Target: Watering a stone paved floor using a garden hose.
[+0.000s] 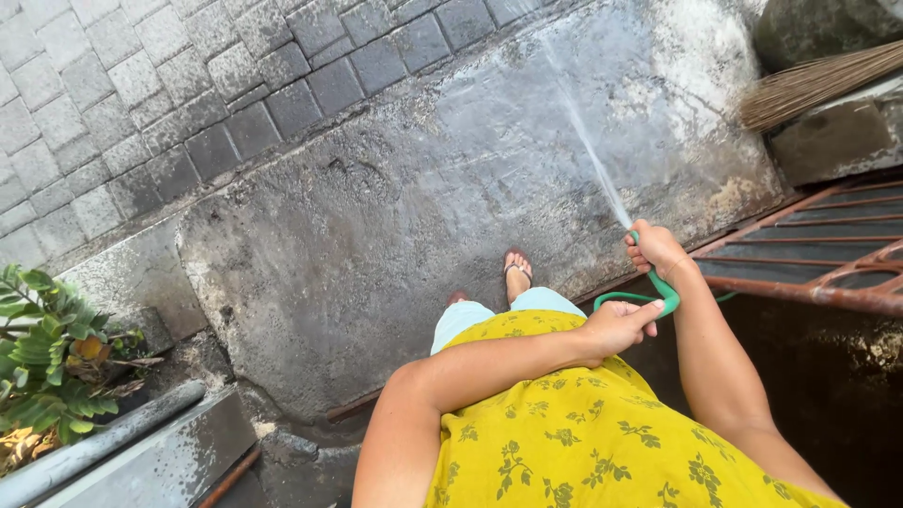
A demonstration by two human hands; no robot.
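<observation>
Head view: right hand [656, 250] grips the green hose [664, 293], spraying toward 11 o'clock; left hand [616, 327] clasps its loop.

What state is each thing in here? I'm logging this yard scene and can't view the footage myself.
green hose: bent into a loop, spraying water.
right hand: closed around the hose end.
left hand: gripping the hose loop.
water jet: shooting forward over the slab.
concrete slab: wet, stained.
broom: lying idle on a ledge.
metal gate: rusty.
</observation>
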